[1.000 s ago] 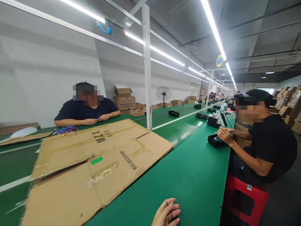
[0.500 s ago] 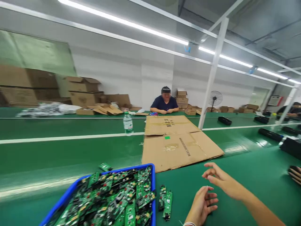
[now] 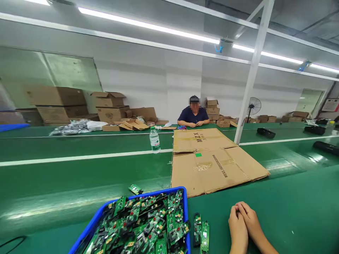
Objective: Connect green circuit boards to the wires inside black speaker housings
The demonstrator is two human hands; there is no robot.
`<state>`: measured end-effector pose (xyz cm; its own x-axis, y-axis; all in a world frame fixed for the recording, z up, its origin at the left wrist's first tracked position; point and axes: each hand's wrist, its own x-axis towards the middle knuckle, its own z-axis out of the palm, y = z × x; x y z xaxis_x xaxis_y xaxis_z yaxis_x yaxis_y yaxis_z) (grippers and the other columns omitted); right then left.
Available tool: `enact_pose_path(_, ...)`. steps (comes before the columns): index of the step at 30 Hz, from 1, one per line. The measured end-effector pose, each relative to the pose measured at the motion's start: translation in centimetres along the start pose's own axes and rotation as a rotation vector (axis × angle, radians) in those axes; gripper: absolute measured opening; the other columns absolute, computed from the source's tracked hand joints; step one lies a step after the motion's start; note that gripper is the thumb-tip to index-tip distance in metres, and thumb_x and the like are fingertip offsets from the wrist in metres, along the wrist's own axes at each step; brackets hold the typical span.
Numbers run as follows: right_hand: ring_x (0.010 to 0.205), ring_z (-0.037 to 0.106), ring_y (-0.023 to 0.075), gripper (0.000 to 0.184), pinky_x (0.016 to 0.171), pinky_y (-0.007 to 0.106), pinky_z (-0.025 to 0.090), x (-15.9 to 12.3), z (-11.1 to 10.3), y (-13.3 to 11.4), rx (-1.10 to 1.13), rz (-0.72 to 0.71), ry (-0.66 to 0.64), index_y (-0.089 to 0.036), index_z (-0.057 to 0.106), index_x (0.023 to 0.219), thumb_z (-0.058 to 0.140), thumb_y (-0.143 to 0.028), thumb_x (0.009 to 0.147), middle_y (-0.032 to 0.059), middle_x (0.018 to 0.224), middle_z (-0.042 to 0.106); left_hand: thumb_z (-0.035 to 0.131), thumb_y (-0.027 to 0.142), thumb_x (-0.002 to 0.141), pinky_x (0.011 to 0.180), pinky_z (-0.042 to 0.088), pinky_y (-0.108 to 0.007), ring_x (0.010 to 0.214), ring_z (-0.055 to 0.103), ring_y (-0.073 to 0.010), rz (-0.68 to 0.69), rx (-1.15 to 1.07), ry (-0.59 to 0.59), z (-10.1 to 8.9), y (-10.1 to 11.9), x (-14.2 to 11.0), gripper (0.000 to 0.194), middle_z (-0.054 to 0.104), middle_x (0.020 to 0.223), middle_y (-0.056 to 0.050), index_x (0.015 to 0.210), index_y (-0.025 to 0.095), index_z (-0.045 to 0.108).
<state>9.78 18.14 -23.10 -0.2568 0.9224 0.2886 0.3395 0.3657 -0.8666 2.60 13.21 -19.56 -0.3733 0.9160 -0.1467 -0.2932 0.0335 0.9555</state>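
The left hand (image 3: 237,225) and the right hand (image 3: 251,220) rest against each other on the green table (image 3: 291,211). The fingers are tucked in, and I can't see any thing between them. I can't tell if they are squeezed tight or loose, because the palms are hidden.

Just left of the hands, two loose circuit boards lie side by side on the table: a darker board (image 3: 197,229) and a greener board (image 3: 205,234). They sit between the hands and the blue tray (image 3: 186,211). The tray has a big messy pile of circuit boards (image 3: 148,225) in it, and one more board (image 3: 135,189) lies just behind it.

Resting like this looks like a good way to wait, since no finger or wrist is on a board. A good lift would take one board by its long edges, with soft fingers, and not press on the little parts. The pile looks tangled, so pulling hard could scrape or bend something. The flat cardboard (image 3: 219,173) is near too, so it's best not to bump its edge.
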Motion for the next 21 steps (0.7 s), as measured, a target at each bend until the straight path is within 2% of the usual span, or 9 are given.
enact_pose_path(3, 0.080, 0.062, 0.0224, 0.042, 0.072, 0.031, 0.049, -0.1, -0.1, -0.6, 0.084, 0.051, -0.025, -0.019, 0.061, 0.091, 0.042, -0.056, 0.084, 0.0075, 0.090, 0.065, 0.043, 0.018, 0.081, 0.077, 0.042, -0.028, 0.084, 0.058, -0.0217, 0.024, 0.043, 0.046, -0.5, 0.5, 0.1, 0.012, 0.062, 0.091, -0.011, 0.085, 0.015, 0.054)
enact_pose_path(7, 0.081, 0.061, 0.0219, 0.036, 0.074, 0.030, 0.048, 0.2, -0.7, -0.5, 0.117, 0.051, -0.141, -0.019, 0.062, 0.087, 0.045, -0.051, 0.085, 0.0066, 0.088, 0.065, 0.042, 0.018, 0.081, 0.076, 0.043, -0.030, 0.082, 0.057, -0.0220, 0.021, 0.103, 0.078, -1.0, 0.5, 0.5, 0.010, 0.060, 0.090, -0.012, 0.082, 0.016, 0.052)
enact_pose_path(14, 0.079, 0.061, 0.0215, 0.034, 0.072, 0.029, 0.047, 0.8, -1.5, -1.0, 0.163, 0.117, -0.137, -0.017, 0.063, 0.087, 0.048, -0.048, 0.084, 0.0075, 0.087, 0.065, 0.048, 0.028, 0.079, 0.078, 0.044, -0.032, 0.090, 0.057, -0.0245, 0.109, 0.145, 0.080, -0.5, -0.2, 0.1, 0.017, 0.062, 0.094, -0.013, 0.086, 0.016, 0.057)
enact_pose_path(21, 0.079, 0.060, 0.0201, 0.032, 0.073, 0.028, 0.045, 0.8, -1.5, -1.9, 0.163, 0.140, -0.165, -0.017, 0.062, 0.085, 0.047, -0.045, 0.085, 0.0070, 0.085, 0.064, 0.052, 0.033, 0.074, 0.080, 0.046, -0.033, 0.088, 0.059, -0.0240, 0.052, 0.085, 0.078, -0.6, 0.6, 0.0, 0.025, 0.063, 0.094, -0.013, 0.088, 0.014, 0.059)
